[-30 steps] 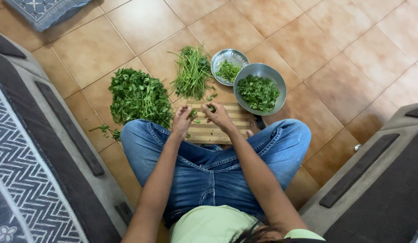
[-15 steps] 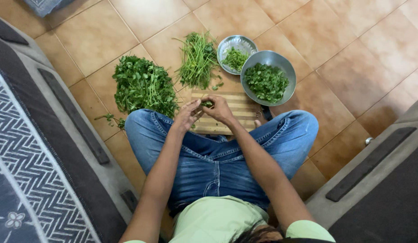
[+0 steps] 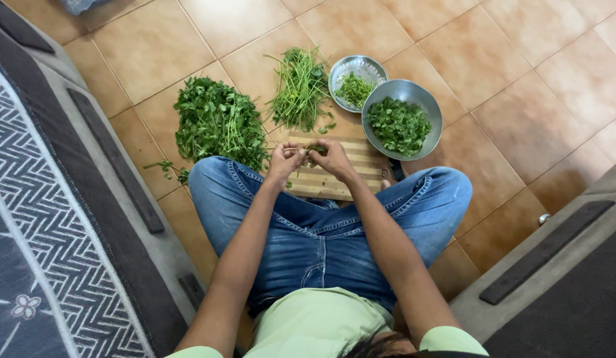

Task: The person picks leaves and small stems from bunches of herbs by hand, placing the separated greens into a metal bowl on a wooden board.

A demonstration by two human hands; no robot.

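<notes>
I sit cross-legged on a tiled floor with a striped wooden cutting board [image 3: 347, 179] in front of my knees. My left hand [image 3: 286, 161] and my right hand [image 3: 333, 158] meet above the board, fingers pinched together on a small green herb sprig [image 3: 314, 150]. A big heap of leafy green herbs [image 3: 218, 124] lies on the floor to the left. A pile of bare green stems [image 3: 300, 87] lies beyond the board.
A large steel bowl [image 3: 432, 109] holds picked leaves at the right. A smaller steel bowl [image 3: 364, 65] behind it holds a few greens. Grey sofas with patterned covers flank me, one on the left [image 3: 69, 219] and one at the lower right [image 3: 560, 278].
My hands have come closer together over the board, both now pinching the sprig. The view has shifted slightly.
</notes>
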